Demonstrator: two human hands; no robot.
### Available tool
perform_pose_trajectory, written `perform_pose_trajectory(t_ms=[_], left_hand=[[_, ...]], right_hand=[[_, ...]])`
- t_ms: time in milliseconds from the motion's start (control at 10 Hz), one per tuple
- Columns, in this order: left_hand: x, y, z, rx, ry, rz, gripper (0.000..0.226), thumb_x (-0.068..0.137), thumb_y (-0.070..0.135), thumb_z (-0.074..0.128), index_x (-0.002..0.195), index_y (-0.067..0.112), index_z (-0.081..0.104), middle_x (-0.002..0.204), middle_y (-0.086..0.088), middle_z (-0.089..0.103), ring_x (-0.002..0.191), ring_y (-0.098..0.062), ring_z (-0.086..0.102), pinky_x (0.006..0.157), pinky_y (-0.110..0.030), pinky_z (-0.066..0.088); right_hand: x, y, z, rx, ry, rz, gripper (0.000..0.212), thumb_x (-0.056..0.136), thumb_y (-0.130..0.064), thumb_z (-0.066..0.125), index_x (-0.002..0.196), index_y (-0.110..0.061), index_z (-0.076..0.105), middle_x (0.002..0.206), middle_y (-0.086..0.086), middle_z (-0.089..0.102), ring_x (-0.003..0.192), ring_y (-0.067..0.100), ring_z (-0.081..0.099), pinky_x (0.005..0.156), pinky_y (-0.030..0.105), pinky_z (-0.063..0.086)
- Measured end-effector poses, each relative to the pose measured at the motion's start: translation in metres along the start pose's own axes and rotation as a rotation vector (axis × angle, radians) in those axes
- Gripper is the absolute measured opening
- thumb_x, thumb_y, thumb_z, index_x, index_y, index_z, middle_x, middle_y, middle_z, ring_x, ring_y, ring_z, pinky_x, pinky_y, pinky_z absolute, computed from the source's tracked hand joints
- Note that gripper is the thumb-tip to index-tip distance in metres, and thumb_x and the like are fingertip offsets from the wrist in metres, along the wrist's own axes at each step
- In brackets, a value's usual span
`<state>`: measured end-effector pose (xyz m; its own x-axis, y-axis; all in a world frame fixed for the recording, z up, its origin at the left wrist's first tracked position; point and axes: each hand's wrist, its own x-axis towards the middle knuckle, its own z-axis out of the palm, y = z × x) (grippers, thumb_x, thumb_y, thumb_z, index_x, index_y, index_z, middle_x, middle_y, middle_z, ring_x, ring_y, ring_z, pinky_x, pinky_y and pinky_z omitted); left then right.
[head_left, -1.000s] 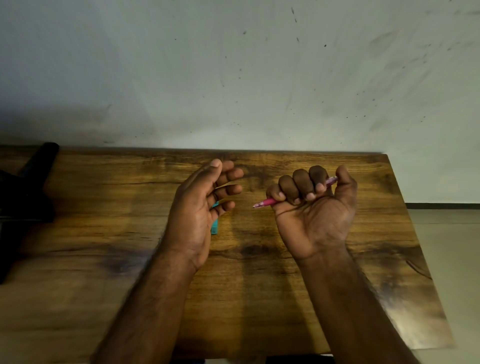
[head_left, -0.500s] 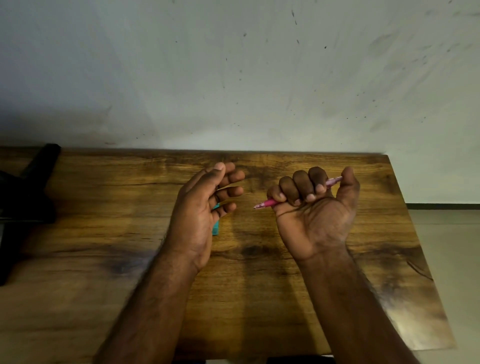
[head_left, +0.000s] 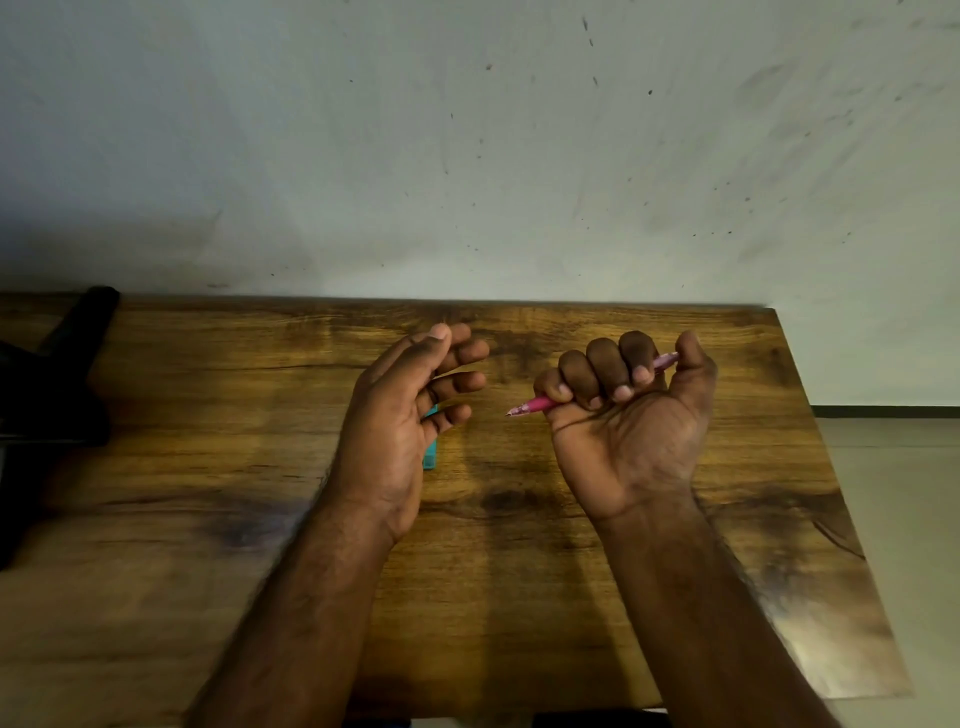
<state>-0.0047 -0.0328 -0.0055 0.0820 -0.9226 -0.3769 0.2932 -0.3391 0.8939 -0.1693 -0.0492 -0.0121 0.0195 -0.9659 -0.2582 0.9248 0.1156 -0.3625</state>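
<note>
Gripping the pen (head_left: 540, 402) in a fist at centre frame, the right hand (head_left: 631, 415) should stay steady; left hand (head_left: 400, 415), fingers loosely apart, hovers over a teal cap (head_left: 430, 454).

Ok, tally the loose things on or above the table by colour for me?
Pink: 1, the pen gripped in the right hand.
Teal: 1, a small item on the table, partly hidden by the left hand.
Black: 1, an object at the table's left edge.
Total: 3
</note>
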Motion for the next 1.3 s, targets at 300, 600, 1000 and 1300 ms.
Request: perform_pose_trajectory(t_ms=[300, 600, 1000, 1300], left_hand=[[-0.0001, 0.0012, 0.0004, 0.003, -0.003, 0.002, 0.041, 0.090, 0.048, 0.056, 0.116, 0.022, 0.073, 0.117, -0.001, 0.080, 0.099, -0.016, 0.074, 0.087, -0.040, 0.052], [0.0000, 0.0014, 0.0004, 0.009, -0.007, 0.006, 0.042, 0.090, 0.049, 0.056, 0.117, 0.022, 0.073, 0.116, -0.001, 0.080, 0.099, -0.015, 0.074, 0.087, -0.039, 0.052], [-0.0002, 0.0011, 0.0006, 0.004, -0.006, 0.007, 0.041, 0.090, 0.048, 0.055, 0.116, 0.022, 0.074, 0.116, -0.002, 0.080, 0.099, -0.016, 0.073, 0.087, -0.041, 0.051], [0.0000, 0.0010, -0.0001, 0.002, -0.008, 0.003, 0.042, 0.090, 0.048, 0.055, 0.117, 0.022, 0.073, 0.117, -0.002, 0.080, 0.101, -0.017, 0.073, 0.089, -0.042, 0.051]], right_hand=[[0.0005, -0.0001, 0.0004, -0.003, 0.004, -0.001, 0.056, 0.101, -0.056, 0.037, 0.060, -0.018, 0.041, 0.052, -0.003, 0.030, 0.053, 0.015, 0.024, 0.058, 0.032, 0.031], [-0.0002, 0.0003, 0.0009, -0.008, 0.005, 0.007, 0.056, 0.101, -0.057, 0.037, 0.060, -0.018, 0.042, 0.052, -0.003, 0.030, 0.052, 0.014, 0.025, 0.058, 0.032, 0.031], [-0.0009, 0.0004, 0.0013, -0.008, 0.015, 0.003, 0.056, 0.100, -0.059, 0.039, 0.061, -0.019, 0.041, 0.051, -0.003, 0.030, 0.053, 0.014, 0.024, 0.059, 0.032, 0.029], [-0.0018, -0.0002, 0.0023, -0.009, 0.021, 0.004, 0.057, 0.101, -0.059, 0.038, 0.060, -0.019, 0.041, 0.051, -0.003, 0.030, 0.053, 0.014, 0.024, 0.058, 0.032, 0.030]])
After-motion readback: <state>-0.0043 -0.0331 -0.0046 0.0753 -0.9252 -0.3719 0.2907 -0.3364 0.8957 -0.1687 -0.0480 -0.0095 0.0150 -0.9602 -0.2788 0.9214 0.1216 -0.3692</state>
